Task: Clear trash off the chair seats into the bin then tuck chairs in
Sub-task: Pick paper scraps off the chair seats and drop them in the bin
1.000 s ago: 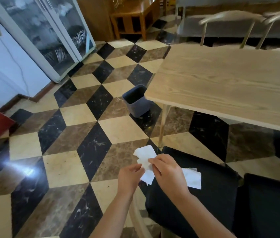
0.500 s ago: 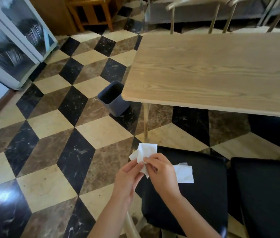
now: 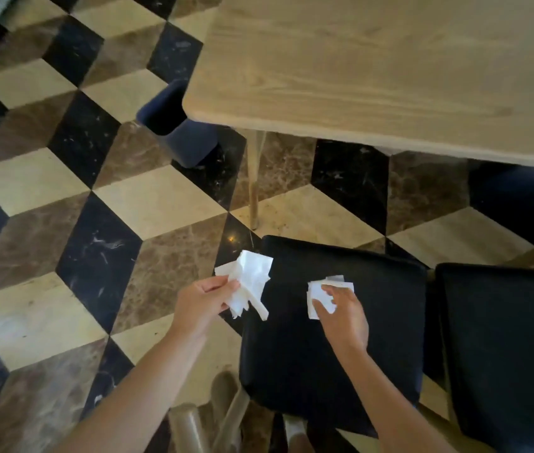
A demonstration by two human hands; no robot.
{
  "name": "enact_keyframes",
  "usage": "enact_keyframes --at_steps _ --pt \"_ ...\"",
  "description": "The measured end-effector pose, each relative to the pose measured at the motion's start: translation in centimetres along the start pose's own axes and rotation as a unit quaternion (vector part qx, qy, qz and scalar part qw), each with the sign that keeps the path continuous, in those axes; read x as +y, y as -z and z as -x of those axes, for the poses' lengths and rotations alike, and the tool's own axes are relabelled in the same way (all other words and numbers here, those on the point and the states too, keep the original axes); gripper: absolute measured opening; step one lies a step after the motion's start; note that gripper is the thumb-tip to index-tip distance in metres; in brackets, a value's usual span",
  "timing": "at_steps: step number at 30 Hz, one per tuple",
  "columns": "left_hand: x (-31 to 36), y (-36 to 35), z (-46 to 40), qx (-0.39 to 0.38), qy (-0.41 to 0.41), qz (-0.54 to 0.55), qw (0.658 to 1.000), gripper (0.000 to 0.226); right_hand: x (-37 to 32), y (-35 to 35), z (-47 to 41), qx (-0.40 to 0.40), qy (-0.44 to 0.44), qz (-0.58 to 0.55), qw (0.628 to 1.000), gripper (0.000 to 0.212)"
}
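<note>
Your hands have split since half a second ago. Then both were together on one wad of tissue at the seat's left edge; now your left hand [image 3: 205, 300] carries that wad [image 3: 248, 289] alone, fingers clamped on it, held just off the left edge of the seat [image 3: 341, 371] and over the floor. Your right hand [image 3: 344, 313] has moved across to the second tissue [image 3: 319, 297], which lies on the black seat near its middle. Its fingers rest on the sheet and curl at its edge, but I cannot tell whether they have closed on it or lifted it.

So one piece is off the chair and one is not yet clear. The bin [image 3: 177, 125] stands on the floor, half tucked under the bench [image 3: 373, 76] corner, well apart from both hands, mouth tilted toward you. Nothing shows on the neighbouring seat [image 3: 504, 354]. I judge the next need is a firm pinch on the second sheet, then carrying both to the bin; neither chair is tucked in yet.
</note>
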State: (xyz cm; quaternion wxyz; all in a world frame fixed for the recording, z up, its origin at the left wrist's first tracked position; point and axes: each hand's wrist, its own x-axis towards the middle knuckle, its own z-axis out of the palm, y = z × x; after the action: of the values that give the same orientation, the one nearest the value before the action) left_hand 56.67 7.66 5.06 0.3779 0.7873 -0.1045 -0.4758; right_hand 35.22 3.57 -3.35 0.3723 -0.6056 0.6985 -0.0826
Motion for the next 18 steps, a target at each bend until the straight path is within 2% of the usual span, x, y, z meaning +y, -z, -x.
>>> enact_keyframes --at_steps 2,4,7,12,18 --pt "-1.3 0.3 -2.4 -0.005 0.015 -0.019 1.000 0.019 3.4 -2.2 -2.5 -0.031 -0.029 0.107 0.993 0.043" --pt "-2.4 0.8 -4.3 0.006 0.028 -0.035 0.999 0.015 5.5 -4.1 -4.3 -0.059 -0.014 0.197 0.979 0.048" --pt "-4.0 1.9 -6.4 0.019 0.027 -0.052 0.998 0.010 7.5 -6.7 -6.1 -0.071 0.013 0.265 0.961 0.050" --pt "-5.3 3.5 -6.8 0.017 0.032 -0.038 0.999 0.013 8.7 -8.9 -6.8 -0.038 0.050 0.286 0.956 0.036" --pt "-4.8 5.4 -4.8 0.039 0.038 0.007 0.998 0.017 7.8 -7.6 -6.4 -0.066 0.026 0.231 0.970 0.031"
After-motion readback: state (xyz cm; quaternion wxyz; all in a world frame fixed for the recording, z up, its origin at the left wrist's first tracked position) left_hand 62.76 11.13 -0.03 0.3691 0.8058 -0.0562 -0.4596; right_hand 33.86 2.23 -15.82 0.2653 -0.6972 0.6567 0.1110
